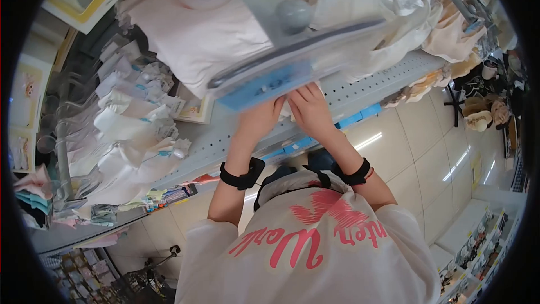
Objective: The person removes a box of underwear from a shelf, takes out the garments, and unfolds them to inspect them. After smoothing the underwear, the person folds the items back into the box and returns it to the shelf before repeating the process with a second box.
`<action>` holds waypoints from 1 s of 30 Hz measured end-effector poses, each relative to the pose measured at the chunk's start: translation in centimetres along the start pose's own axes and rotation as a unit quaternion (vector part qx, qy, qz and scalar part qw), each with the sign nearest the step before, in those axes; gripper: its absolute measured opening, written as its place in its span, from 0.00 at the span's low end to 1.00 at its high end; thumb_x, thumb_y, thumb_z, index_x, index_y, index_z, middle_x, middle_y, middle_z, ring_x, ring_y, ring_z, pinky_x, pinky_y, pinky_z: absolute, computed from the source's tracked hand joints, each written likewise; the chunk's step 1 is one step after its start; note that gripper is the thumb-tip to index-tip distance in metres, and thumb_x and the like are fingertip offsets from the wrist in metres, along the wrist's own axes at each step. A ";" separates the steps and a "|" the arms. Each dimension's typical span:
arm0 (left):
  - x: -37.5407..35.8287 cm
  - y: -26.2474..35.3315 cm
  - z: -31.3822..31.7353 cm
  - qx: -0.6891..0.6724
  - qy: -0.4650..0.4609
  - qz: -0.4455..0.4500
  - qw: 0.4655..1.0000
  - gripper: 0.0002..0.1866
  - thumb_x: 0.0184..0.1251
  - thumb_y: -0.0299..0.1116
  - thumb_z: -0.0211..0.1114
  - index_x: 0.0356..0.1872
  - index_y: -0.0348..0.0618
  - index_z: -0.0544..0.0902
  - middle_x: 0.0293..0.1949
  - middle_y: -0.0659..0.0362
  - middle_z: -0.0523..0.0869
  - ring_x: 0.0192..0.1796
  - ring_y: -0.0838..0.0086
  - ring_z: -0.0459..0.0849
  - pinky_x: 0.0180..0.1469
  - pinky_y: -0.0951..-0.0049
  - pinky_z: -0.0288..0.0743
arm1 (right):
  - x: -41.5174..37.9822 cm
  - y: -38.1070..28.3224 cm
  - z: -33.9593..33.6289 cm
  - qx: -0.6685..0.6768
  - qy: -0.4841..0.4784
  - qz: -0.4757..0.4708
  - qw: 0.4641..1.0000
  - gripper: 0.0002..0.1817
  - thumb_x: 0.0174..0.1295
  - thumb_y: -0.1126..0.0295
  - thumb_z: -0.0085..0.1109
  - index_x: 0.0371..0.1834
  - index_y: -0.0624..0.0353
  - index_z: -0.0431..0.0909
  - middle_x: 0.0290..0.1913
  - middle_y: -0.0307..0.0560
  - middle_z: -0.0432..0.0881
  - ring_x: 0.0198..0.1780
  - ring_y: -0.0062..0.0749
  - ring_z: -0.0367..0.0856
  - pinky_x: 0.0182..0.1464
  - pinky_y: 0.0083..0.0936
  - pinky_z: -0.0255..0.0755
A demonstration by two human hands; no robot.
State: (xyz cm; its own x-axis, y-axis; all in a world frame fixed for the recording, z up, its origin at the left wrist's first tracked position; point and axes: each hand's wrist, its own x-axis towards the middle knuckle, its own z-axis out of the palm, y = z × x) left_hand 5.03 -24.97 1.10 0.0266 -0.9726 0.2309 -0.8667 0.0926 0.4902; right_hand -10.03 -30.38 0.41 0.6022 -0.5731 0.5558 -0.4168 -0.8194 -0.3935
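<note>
Fingers of L hand (257, 118) & R hand (313, 114) bend in close tog., bit of white cloth (286, 113) b/w them, opening & grip can't be told b/c sign (264, 85) hides tips, above grey shelf (209, 142), tops (197, 28) hung beyond, sign prob. up front so price shows.

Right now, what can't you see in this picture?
Head view:
- Some fingers of the left hand: hidden behind the blue label.
- White thing beside the right hand: mostly covered, so I can't name it.
- Writing on the label: blurred.
- Goods at lower right: too small.
- Shirt: cut off by the bottom edge.
</note>
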 end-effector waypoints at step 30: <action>-10.1 -0.6 -3.6 0.134 0.008 0.014 0.991 0.32 0.43 0.17 0.58 0.54 0.55 0.76 0.60 0.64 0.71 0.58 0.57 0.68 0.60 0.59 0.61 | -3.1 8.2 -6.6 0.066 -0.117 -0.034 0.990 0.13 0.39 0.89 0.48 0.27 0.60 0.74 0.41 0.48 0.78 0.56 0.48 0.71 0.56 0.41 0.63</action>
State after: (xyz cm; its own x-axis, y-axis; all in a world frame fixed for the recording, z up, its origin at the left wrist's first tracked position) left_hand 7.08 -14.41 1.51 0.0065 -0.9668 0.2554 -0.9683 0.0577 0.2430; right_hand -19.83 -35.38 0.34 0.7743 -0.4863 0.4050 -0.2861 -0.8397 -0.4615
